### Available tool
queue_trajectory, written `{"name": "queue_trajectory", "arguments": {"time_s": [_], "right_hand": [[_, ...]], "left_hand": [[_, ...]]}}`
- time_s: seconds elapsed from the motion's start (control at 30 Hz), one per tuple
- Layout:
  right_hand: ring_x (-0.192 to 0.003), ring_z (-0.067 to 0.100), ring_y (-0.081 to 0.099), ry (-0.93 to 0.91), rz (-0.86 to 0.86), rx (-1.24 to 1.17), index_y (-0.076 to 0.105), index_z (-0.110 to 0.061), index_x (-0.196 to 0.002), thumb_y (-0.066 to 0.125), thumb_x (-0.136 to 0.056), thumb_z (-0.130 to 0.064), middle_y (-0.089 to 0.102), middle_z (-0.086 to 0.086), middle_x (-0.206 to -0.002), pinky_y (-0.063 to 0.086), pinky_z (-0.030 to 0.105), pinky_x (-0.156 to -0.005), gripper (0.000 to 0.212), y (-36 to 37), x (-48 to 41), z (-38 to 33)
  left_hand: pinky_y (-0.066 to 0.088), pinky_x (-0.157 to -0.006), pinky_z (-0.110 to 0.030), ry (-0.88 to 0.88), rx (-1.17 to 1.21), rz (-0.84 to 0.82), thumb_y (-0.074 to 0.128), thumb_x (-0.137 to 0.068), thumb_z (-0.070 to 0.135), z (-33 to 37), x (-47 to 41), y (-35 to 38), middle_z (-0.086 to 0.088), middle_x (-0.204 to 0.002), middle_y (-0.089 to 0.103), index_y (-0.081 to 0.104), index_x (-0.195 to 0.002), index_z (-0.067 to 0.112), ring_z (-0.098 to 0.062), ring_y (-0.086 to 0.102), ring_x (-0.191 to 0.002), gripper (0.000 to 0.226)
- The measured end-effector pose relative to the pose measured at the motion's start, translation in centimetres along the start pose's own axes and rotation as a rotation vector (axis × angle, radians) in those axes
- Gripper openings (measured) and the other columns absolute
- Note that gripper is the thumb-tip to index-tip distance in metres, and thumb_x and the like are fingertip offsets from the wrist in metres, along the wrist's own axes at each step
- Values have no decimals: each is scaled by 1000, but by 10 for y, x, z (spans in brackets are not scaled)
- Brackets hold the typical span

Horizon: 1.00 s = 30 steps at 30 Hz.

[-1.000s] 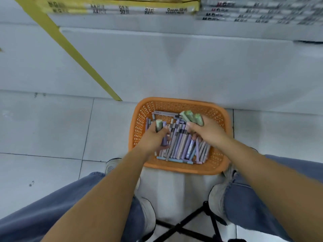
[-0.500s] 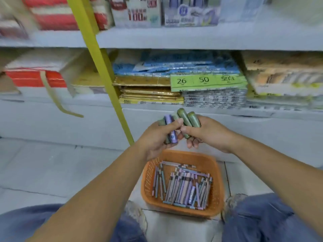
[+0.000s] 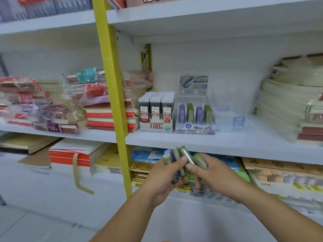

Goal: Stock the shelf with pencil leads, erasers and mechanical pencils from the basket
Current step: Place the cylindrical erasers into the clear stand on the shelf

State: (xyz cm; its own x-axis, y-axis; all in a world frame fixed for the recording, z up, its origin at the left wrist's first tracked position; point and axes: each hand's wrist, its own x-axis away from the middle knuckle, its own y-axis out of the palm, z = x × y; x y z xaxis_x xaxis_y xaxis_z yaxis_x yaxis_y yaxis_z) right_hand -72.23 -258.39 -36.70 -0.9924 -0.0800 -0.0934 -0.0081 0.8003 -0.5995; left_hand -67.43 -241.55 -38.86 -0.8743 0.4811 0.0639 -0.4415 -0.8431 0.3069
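The shelf (image 3: 227,142) is only partly stocked, I judge. The box of lead packs (image 3: 156,112) looks full, while the clear display case (image 3: 194,117) beside it holds a few purple and green tubes. The basket is out of view. Both forearms reach forward, and my hands meet just below the shelf's front edge. My left hand (image 3: 164,177) grips a bundle of green and purple lead tubes (image 3: 174,165). My right hand (image 3: 209,173) clasps more of them, and none are placed yet.

The lead box (image 3: 156,126) reads "100", a pack (image 3: 167,116) "HB 0.5", the tan package (image 3: 265,163) "26 50".
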Motion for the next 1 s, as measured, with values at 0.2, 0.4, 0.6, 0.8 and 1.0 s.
{"name": "queue_trajectory", "arguments": {"time_s": [0.2,0.4,0.6,0.8,1.0], "right_hand": [[-51,1,57,-32,-7,-64,56,-43,-98,55,-91,-52,73,-2,-69,36,10,-46,12,1,-10,-2],[-59,-4,63,9,77,-46,58,-40,-101,58,-89,-51,73,-11,-75,36,7,-46,17,5,-15,-6],[-48,-1,50,70,106,-277,56,-48,-90,45,-81,-40,59,-17,-62,35,23,-55,16,3,-18,-8],[-81,22,62,-25,35,-599,69,-38,-98,53,-94,-38,66,2,-77,51,37,-78,17,-8,-16,-21],[-88,2,67,-155,212,-247,64,-45,-110,65,-83,-35,72,-16,-98,49,21,-72,28,-59,-34,-52]], "left_hand": [[55,-72,-26,-2,100,-11,84,-68,40,3,-8,4,-7,-101,75,79,-98,21,-15,68,-84,36],[56,-68,-24,61,86,-7,80,-71,40,7,-8,3,-4,-94,76,80,-94,24,-12,70,-78,29],[56,-68,-24,118,80,36,75,-76,41,13,-14,-2,-9,-107,76,78,-105,17,-12,70,-86,38],[56,-67,-24,174,79,92,76,-71,44,27,-19,-2,-8,-98,77,77,-104,16,-12,71,-79,42],[54,-59,-22,242,72,163,74,-81,38,47,-35,-2,-7,-89,77,76,-102,17,-11,69,-69,29]]}}
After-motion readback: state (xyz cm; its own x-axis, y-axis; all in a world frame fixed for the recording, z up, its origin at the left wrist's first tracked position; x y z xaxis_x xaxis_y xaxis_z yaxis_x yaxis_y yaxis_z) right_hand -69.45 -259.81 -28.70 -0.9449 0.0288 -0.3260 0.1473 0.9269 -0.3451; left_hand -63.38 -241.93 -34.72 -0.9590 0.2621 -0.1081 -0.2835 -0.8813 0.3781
